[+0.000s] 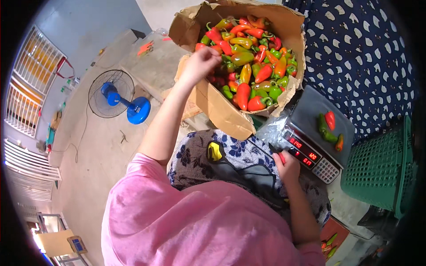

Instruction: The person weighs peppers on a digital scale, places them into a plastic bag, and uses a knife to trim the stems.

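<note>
At upper centre, the left hand [200, 62] is pinched over peppers [250, 57] in the cardboard box [222, 111] — the right hand [286, 165] is curled around something red by the scale [319, 142].

This looks like a produce-packing corner of a home or small shop. At twelve o'clock a torn cardboard box [230, 113] brims with red, green and orange peppers [248, 53]; at three o'clock sits a digital weighing scale [310, 146], with a green plastic crate [381, 173] beside it. A blue floor fan [116, 95] stands on bare concrete at ten o'clock.
</note>
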Demonstrator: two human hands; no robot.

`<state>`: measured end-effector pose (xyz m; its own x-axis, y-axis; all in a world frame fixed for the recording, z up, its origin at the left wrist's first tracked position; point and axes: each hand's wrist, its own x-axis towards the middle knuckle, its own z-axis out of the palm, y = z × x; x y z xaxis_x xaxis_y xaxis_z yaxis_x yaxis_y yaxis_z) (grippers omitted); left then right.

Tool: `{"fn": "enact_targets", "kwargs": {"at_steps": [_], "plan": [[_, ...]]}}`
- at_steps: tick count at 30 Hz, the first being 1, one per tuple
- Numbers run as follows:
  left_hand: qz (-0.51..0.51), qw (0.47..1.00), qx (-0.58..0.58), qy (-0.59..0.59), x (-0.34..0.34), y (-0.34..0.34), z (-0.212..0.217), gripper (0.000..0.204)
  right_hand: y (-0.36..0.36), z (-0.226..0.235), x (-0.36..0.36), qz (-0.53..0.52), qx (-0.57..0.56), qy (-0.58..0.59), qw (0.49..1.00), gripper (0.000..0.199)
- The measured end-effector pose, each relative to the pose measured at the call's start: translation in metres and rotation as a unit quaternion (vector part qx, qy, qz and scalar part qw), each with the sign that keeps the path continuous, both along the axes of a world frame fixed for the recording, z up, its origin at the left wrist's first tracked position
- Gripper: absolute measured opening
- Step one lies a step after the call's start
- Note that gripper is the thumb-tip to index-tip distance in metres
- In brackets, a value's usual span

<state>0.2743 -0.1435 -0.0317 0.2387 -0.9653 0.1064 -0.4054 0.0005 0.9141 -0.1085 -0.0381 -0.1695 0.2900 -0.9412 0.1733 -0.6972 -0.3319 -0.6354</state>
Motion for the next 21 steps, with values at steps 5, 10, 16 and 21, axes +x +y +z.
{"fn": "enact_targets", "kwargs": {"at_steps": [5, 10, 16, 21], "plan": [[0.019, 0.888, 0.016, -0.458, -0.016, -0.002, -0.004, 0.049, -0.002, -0.002, 0.002, 0.01, 0.015, -0.01, 1.0, 0.038], [-0.006, 0.867, -0.012, -0.497, -0.001, -0.014, -0.005, 0.045, -0.001, 0.003, 0.005, 0.026, 0.024, -0.032, 0.999, 0.036], [0.053, 0.976, -0.151, 0.146, 0.011, -0.011, 0.046, 0.021, -0.001, 0.0, 0.003, 0.014, 0.009, -0.045, 0.999, 0.034], [-0.015, 0.969, -0.121, 0.215, 0.021, -0.02, 0.06, 0.021, -0.002, 0.006, 0.005, 0.025, 0.041, -0.048, 0.998, 0.035]]}}
